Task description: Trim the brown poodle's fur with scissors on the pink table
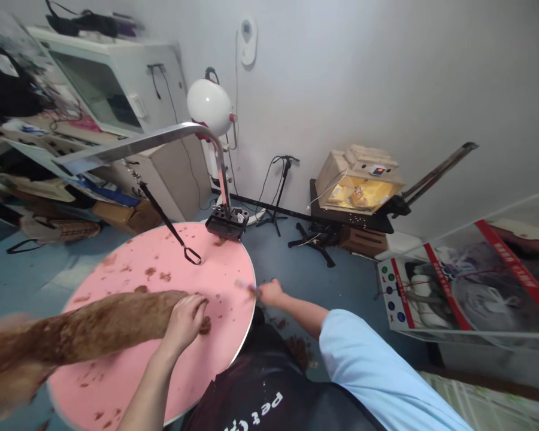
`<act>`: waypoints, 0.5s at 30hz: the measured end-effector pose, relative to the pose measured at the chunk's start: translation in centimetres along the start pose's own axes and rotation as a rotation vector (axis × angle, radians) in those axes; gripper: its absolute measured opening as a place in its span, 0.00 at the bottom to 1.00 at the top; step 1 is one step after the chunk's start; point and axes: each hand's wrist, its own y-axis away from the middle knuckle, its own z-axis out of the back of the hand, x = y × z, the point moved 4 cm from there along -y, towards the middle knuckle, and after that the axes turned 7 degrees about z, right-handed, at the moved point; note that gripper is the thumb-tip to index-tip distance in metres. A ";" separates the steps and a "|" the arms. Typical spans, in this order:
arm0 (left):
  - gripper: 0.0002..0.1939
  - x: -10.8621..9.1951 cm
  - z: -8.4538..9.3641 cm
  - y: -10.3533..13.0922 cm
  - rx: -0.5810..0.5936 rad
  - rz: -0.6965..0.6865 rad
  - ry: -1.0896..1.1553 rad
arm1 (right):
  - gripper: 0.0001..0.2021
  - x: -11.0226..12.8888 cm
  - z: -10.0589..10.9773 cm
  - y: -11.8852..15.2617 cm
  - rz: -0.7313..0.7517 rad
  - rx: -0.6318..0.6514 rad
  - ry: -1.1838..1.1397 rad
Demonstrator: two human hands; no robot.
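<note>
This place is looking like a pet-grooming room: at eight o'clock a brown-furred animal (117, 326) is extending over a round pink table (193, 380), where loose tufts of fur (150, 272) are lying. At ten o'clock a metal arm (161, 139) is arching over the table, a black loop strap (161, 212) hanging from it, and at six the person is wearing a black apron (260, 389) lettered "Pet".

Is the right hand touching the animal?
No, the left hand rests on the animal, while the right hand is apart, by the edge of the table.
</note>
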 end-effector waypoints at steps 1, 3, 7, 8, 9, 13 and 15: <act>0.13 -0.1 0.0 -0.1 0.000 -0.004 -0.002 | 0.13 -1.5 0.5 0.5 -0.080 -0.052 -0.041; 0.13 -0.2 -0.1 -0.3 -0.001 -0.010 -0.011 | 0.14 -3.3 1.0 1.2 -0.195 -0.150 -0.141; 0.12 0.0 0.0 -0.7 -0.012 -0.038 -0.058 | 0.05 -2.2 -1.0 2.4 -0.271 -0.286 -0.419; 0.12 0.0 0.0 -0.6 -0.025 -0.055 -0.059 | 0.04 -1.6 -1.7 2.7 -0.292 -0.322 -0.499; 0.11 -0.1 -0.1 -0.5 -0.050 -0.074 -0.050 | 0.04 -1.0 -2.3 3.0 -0.315 -0.363 -0.583; 0.14 -1.5 -1.9 1.4 -0.215 -0.071 0.104 | 0.10 0.6 -3.6 3.6 -0.325 -0.491 -0.958; 0.16 -2.3 -4.4 2.6 -0.156 0.065 0.259 | 0.13 1.9 -4.2 3.7 -0.271 -0.496 -1.146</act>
